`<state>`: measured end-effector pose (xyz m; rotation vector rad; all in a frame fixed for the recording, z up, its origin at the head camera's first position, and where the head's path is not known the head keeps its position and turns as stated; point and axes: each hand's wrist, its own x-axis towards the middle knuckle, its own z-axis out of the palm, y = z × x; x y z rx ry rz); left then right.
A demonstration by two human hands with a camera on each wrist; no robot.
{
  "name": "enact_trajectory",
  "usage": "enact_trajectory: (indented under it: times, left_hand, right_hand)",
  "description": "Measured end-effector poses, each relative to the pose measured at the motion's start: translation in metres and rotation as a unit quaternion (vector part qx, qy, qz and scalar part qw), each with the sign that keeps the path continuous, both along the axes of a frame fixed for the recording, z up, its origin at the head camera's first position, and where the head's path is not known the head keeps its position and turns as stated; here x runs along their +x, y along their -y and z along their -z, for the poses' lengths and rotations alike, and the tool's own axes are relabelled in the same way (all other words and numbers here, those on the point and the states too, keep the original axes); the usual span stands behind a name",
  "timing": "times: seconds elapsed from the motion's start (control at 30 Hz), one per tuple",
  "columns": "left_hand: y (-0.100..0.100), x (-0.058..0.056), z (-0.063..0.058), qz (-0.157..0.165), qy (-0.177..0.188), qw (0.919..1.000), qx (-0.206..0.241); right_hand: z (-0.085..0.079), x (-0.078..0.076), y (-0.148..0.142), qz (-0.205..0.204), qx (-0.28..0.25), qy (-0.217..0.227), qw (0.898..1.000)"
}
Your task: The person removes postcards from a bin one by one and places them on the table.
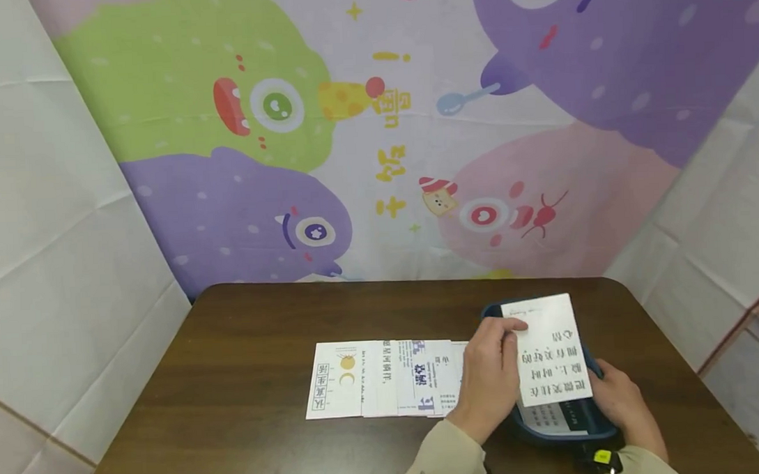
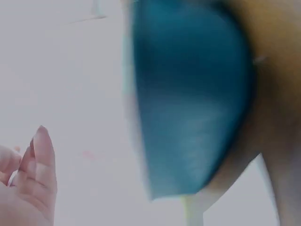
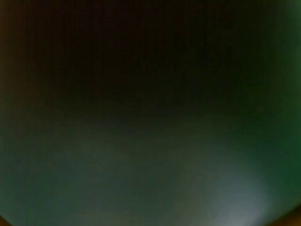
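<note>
My left hand [image 1: 487, 376] pinches a white card [image 1: 549, 353] printed with Chinese characters. The card is over a dark blue plastic tray [image 1: 568, 438], hiding much of its inside. Below the card's lower edge, another printed card [image 1: 545, 418] shows in the tray. At the tray's right side, my right hand [image 1: 626, 399] grips the rim. Left of the tray, several printed cards [image 1: 342, 381] lie overlapping in a row, the right end partly behind my left hand. Fingers [image 2: 43, 160] and a blurred teal shape appear in the left wrist view; the right wrist view is dark and blurred.
A brown wooden table [image 1: 235, 409] with rounded far corners carries everything. Behind it hangs a cloth [image 1: 392, 250] with cartoon monsters, and pale sheets [image 1: 72, 241] hang at both sides. A dark band with a yellow patch [image 1: 603, 457] is at the right wrist.
</note>
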<state>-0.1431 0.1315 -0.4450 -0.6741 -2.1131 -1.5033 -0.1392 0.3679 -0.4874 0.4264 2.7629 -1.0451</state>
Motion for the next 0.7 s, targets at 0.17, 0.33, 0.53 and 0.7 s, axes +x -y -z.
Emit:
enact_trajectory:
  times: [0.17,0.33,0.53,0.7]
  left_hand:
    - [0.050,-0.002,-0.025,0.001,0.043,0.9981,0.043]
    - [0.126,-0.011,-0.037,-0.003,0.114,0.9934,-0.008]
    - [0.236,-0.025,-0.028,-0.039,0.183,0.9758,-0.114]
    - [0.302,-0.030,0.000,-0.069,0.307,0.9347,-0.165]
  right_hand:
    - [0.001,0.000,0.000,0.007,-0.002,-0.002,1.000]
    - [0.002,-0.002,0.003,0.014,-0.014,0.013,1.000]
    - [0.003,-0.003,0.003,0.019,-0.014,0.025,0.999]
    - [0.001,-0.002,-0.001,0.017,-0.011,0.027,0.999]
